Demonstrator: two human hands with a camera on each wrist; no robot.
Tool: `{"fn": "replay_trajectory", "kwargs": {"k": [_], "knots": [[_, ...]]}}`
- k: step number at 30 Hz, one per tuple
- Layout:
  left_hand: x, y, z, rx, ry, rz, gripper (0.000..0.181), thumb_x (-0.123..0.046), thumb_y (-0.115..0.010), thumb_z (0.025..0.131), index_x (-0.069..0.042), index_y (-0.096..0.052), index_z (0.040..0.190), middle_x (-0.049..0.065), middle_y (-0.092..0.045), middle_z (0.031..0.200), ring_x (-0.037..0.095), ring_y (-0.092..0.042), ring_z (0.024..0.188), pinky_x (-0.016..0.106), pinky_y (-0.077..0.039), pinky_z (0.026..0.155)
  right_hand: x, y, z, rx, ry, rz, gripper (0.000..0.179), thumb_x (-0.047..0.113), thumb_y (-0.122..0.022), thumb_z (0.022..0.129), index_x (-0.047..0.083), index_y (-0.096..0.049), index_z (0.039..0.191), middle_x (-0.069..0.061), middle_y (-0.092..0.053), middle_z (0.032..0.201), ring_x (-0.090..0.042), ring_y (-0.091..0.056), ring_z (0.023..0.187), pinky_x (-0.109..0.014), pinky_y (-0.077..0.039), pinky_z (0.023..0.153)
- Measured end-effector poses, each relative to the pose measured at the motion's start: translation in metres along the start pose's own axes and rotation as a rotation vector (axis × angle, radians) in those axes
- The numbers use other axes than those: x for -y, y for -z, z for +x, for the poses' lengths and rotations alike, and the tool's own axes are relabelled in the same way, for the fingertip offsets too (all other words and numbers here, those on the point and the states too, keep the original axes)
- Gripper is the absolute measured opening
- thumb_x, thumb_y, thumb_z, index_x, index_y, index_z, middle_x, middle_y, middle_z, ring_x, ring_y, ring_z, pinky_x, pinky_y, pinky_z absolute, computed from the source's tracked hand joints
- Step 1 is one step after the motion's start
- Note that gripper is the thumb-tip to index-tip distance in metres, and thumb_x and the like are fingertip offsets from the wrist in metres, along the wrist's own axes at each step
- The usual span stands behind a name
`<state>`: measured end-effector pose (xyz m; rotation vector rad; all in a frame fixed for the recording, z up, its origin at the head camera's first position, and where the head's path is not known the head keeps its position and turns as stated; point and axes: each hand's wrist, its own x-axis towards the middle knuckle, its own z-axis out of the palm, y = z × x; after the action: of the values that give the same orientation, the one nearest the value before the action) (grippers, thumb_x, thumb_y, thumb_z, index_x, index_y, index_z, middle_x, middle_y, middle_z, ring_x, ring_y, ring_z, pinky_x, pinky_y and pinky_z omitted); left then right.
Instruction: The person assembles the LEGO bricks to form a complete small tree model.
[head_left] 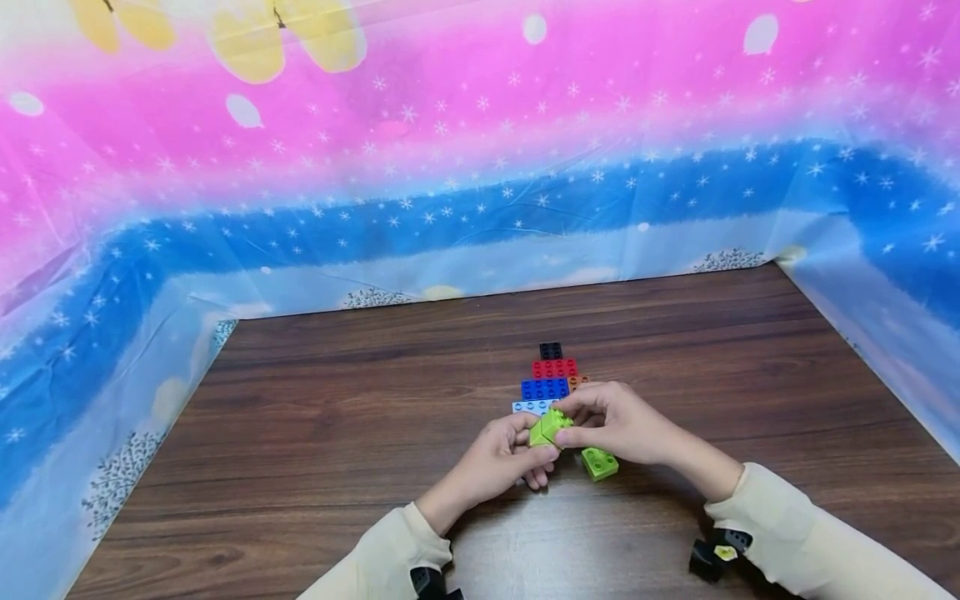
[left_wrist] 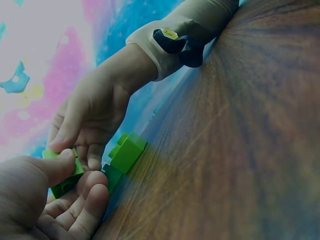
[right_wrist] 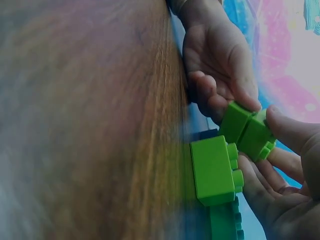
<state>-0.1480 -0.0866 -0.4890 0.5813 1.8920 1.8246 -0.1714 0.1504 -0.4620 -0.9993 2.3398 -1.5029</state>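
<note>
Two light-green toy bricks, side by side with a seam between them, are held up between both hands above the table. My left hand pinches them from the left with thumb and fingers. From the other side, my right hand grips the studded end, as the right wrist view also shows for the green bricks. Another light-green brick lies studs up on the table just below the right hand. Beside it in the right wrist view is a darker green brick, partly out of frame.
Beyond the hands, rows of bricks lie on the wooden table: black, red, blue, orange and pale blue. Hands partly cover the nearer rows. A patterned cloth walls the back and sides.
</note>
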Motion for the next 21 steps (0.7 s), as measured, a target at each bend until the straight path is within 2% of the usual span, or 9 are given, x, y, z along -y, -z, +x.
{"fn": "replay_trajectory", "kwargs": {"k": [6,16,21], "knots": [[0.0003,0.0004,0.0002,0.014,0.005,-0.003,0.021,-0.003,-0.065,0.104,0.008,-0.059,0.121,0.008,-0.07,0.083,0.011,-0.068,0.065,0.024,-0.059,0.06,-0.001,0.0028,-0.0006,0.035,0.016,0.013,0.032,0.011,-0.076,0.099,-0.005,-0.071,0.126,-0.015,-0.074,0.119,-0.018,-0.074,0.1,-0.033,-0.062,0.086],[0.0007,-0.0003,-0.0011,-0.001,-0.001,0.002,0.021,-0.004,-0.065,0.104,0.007,-0.059,0.12,0.009,-0.07,0.084,0.011,-0.068,0.065,0.024,-0.059,0.06,-0.0023,0.0025,0.0007,0.047,0.018,0.03,0.032,0.011,-0.074,0.1,-0.006,-0.071,0.127,-0.014,-0.075,0.117,-0.017,-0.074,0.1,-0.033,-0.062,0.087],[-0.0001,-0.0011,-0.0007,-0.006,-0.004,0.005,0.019,-0.003,-0.065,0.104,0.008,-0.059,0.118,0.011,-0.071,0.084,0.011,-0.068,0.065,0.023,-0.059,0.06,-0.0005,0.0012,0.001,0.029,0.009,0.024,0.033,0.012,-0.076,0.098,-0.005,-0.071,0.126,-0.013,-0.076,0.115,-0.017,-0.074,0.099,-0.033,-0.062,0.087]]}}
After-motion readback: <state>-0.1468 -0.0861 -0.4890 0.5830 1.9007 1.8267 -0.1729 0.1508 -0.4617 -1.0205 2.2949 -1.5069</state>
